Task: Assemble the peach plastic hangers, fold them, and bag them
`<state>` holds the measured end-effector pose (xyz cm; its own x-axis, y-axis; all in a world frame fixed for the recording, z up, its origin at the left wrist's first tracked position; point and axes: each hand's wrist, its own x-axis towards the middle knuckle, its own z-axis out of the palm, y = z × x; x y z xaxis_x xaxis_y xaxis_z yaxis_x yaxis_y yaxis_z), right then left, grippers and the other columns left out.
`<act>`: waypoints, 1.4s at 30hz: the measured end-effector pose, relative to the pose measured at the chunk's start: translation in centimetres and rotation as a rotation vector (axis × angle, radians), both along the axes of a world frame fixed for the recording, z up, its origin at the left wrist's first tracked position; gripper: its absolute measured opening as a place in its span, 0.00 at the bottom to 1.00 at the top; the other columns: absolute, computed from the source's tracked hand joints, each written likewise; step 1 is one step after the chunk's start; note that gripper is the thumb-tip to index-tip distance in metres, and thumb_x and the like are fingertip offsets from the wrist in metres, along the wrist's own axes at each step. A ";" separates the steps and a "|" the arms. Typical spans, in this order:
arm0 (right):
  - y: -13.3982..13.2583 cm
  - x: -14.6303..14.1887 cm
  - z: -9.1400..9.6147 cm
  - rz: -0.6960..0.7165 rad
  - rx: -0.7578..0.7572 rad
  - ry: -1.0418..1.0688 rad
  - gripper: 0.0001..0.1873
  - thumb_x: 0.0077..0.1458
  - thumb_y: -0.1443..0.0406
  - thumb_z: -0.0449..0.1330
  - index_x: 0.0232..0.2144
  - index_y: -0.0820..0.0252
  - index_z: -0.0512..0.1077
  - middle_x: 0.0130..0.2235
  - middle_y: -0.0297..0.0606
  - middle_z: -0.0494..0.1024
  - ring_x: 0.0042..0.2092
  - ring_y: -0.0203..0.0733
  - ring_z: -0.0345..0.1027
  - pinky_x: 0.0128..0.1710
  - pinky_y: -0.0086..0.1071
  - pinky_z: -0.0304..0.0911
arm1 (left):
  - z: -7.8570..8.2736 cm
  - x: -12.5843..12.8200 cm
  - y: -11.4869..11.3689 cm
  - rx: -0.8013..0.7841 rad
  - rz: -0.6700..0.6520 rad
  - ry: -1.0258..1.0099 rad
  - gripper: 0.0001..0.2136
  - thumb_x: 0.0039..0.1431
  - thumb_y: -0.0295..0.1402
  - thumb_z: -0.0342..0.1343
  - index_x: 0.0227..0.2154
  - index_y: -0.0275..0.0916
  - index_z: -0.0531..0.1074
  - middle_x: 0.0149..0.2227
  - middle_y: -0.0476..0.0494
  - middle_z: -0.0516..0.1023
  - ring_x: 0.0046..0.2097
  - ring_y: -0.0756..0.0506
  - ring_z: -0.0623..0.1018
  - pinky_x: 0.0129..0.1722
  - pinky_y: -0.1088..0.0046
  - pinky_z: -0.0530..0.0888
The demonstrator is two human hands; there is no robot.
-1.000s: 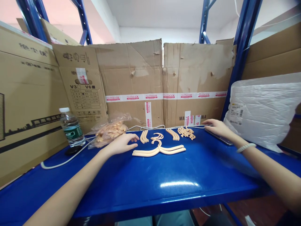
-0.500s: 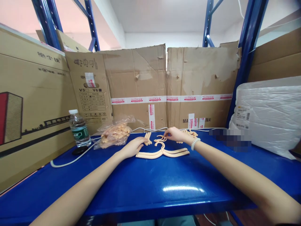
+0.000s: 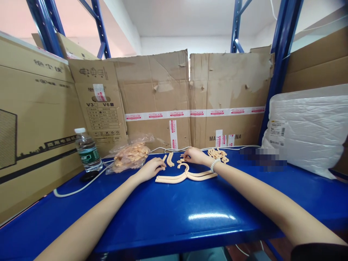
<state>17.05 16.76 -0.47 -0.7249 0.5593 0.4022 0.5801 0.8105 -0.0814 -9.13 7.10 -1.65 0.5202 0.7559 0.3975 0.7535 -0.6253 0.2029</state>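
Note:
Beige plastic hanger parts lie on the blue table [image 3: 152, 206]. A hanger shape made of paired curved arms [image 3: 171, 179] and a hook [image 3: 186, 166] rests nearest me. Behind its left side, my left hand [image 3: 150, 169] pinches a slim curved hanger arm [image 3: 164, 158], beside several similar arms [image 3: 170, 160] lying together. My right hand [image 3: 197, 156] is over the small hooks [image 3: 180, 160] behind the hanger shape, fingertips closed on one of them, partly hidden. A pile of beige pieces [image 3: 218, 154] lies beyond my right wrist.
A clear bag of beige parts [image 3: 130, 156] and a water bottle [image 3: 88, 152] stand at left, near a white cable [image 3: 73, 193]. Cardboard boxes [image 3: 154, 94] line the back. A white wrapped bundle [image 3: 307, 127] sits at right, between blue rack posts.
My left hand has drawn left, away from the group of arms, with one arm in its fingers. My right hand has moved slightly left over the hooks. The view has shifted slightly.

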 end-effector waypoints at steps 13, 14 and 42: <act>-6.9 1.6 1.4 -0.083 -0.518 0.795 0.12 0.58 0.59 0.54 0.33 0.62 0.71 0.26 0.40 0.79 0.26 0.38 0.74 0.23 0.27 0.65 | 2.3 2.4 -3.1 -0.027 0.087 -0.524 0.13 0.63 0.39 0.46 0.39 0.37 0.72 0.43 0.40 0.76 0.40 0.45 0.78 0.38 0.68 0.78; -8.0 1.7 1.3 -0.034 -0.685 0.899 0.09 0.55 0.60 0.57 0.31 0.61 0.71 0.27 0.40 0.79 0.28 0.39 0.75 0.23 0.26 0.66 | 2.6 3.1 -3.6 -0.048 0.059 -0.618 0.14 0.61 0.41 0.48 0.38 0.37 0.73 0.44 0.39 0.76 0.43 0.44 0.78 0.40 0.67 0.78; -12.5 1.4 -0.8 0.238 -1.288 1.067 0.15 0.36 0.65 0.73 0.26 0.62 0.73 0.28 0.32 0.75 0.32 0.32 0.71 0.39 0.29 0.69 | -0.3 10.2 -8.3 -0.529 -0.047 -1.391 0.17 0.39 0.30 0.68 0.21 0.38 0.61 0.31 0.51 0.72 0.37 0.49 0.76 0.43 0.69 0.73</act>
